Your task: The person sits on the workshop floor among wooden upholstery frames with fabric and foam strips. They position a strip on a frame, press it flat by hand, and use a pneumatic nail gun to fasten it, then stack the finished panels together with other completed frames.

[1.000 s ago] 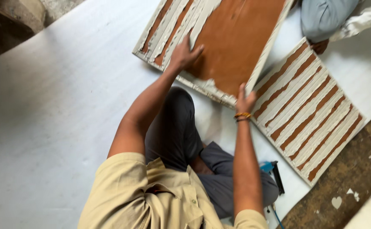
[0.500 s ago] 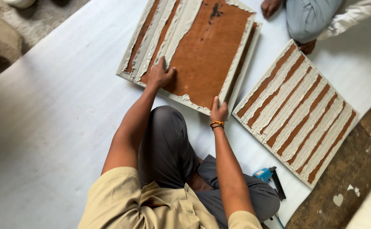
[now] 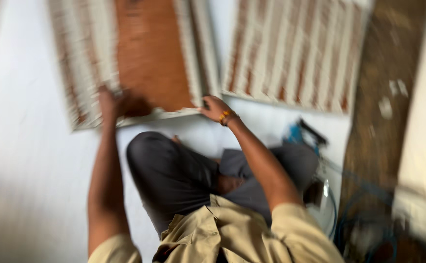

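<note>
Panel (image 3: 149,58) — brown board with pale ribbed strips down its sides — lies flat on the white sheet (image 3: 28,146), its near edge just ahead of the seated person's knees. Left hand (image 3: 109,102) rests on the near-left part; clenched or flat, cannot tell through the blur. Right hand (image 3: 216,108) touches the near-right corner, grasp likewise unclear. Moving it calls for even pressure at both corners — no twisting. A second ribbed panel (image 3: 295,53) lies beside it, a blue tool (image 3: 300,134) near the right knee, and a bare dirty floor (image 3: 388,122) beyond the sheet's right edge.
</note>
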